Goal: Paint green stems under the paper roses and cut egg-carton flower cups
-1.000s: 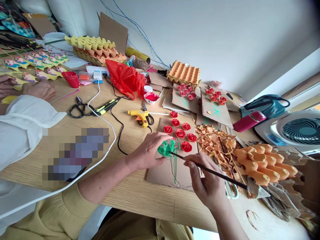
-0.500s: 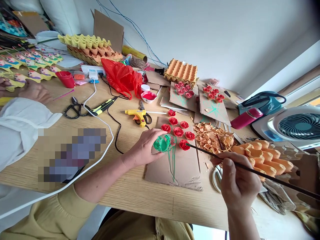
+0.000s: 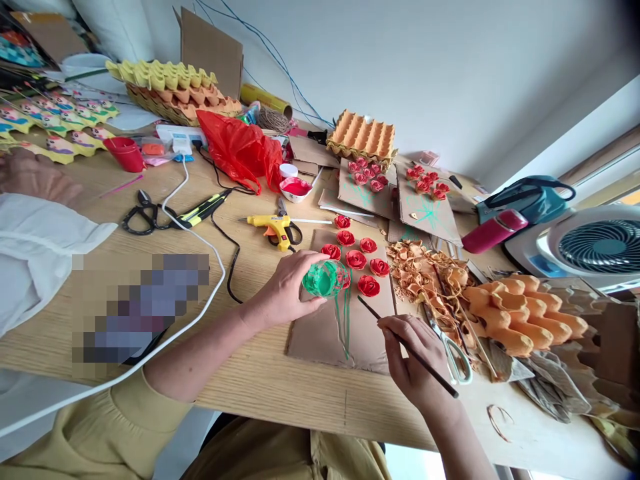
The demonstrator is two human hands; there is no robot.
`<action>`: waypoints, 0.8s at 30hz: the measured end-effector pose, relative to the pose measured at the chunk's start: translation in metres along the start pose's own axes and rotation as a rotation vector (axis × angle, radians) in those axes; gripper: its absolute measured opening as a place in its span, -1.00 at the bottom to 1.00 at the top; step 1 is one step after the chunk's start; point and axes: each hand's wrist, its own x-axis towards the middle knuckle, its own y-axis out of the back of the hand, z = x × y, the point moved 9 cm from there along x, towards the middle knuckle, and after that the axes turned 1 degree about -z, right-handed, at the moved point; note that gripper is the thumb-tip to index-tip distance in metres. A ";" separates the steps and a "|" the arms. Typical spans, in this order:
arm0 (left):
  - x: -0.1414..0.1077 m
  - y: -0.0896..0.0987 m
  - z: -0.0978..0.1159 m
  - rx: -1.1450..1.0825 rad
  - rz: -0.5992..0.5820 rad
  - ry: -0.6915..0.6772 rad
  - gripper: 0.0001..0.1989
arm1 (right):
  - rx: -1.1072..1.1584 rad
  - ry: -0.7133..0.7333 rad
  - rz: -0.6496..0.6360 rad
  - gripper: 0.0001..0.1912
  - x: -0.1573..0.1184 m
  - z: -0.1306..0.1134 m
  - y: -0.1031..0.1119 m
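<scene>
My left hand (image 3: 287, 288) is wrapped round a small clear cup of green paint (image 3: 323, 279), held tilted over a cardboard sheet (image 3: 320, 337). In my right hand (image 3: 417, 353) is a thin dark paintbrush (image 3: 405, 343). Its tip is over the cardboard, just below a red paper rose (image 3: 369, 286) and right of some painted green stem lines (image 3: 347, 320). Several more red roses (image 3: 355, 259) sit on the upper part of the sheet; the cup partly hides one of them.
A yellow glue gun (image 3: 273, 223) lies left of the cardboard. Orange scraps (image 3: 425, 267), white-handled scissors (image 3: 457, 360) and an egg carton (image 3: 520, 313) are on the right. A co-worker's sleeve (image 3: 45, 247) and a white cable (image 3: 217, 260) are at left.
My right hand has moved left and down, and the brush tip has left the lowest rose, dropping toward the stem lines. The white-handled scissors show more fully now. The cup shifted slightly.
</scene>
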 end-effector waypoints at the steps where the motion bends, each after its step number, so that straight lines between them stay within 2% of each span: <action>1: 0.000 0.000 0.000 0.000 -0.001 -0.001 -0.31 | -0.006 0.014 -0.006 -0.83 0.001 0.000 -0.001; 14: 0.000 0.000 0.003 -0.013 -0.013 -0.016 -0.31 | -0.021 0.043 -0.085 -0.80 0.001 0.005 -0.010; 19: 0.001 0.002 0.004 -0.020 0.006 -0.015 -0.31 | 0.012 0.017 -0.102 -0.82 -0.002 -0.002 -0.006; 24: 0.001 0.001 0.002 -0.027 0.015 -0.031 -0.33 | 0.092 0.009 -0.133 -0.84 -0.005 -0.019 0.005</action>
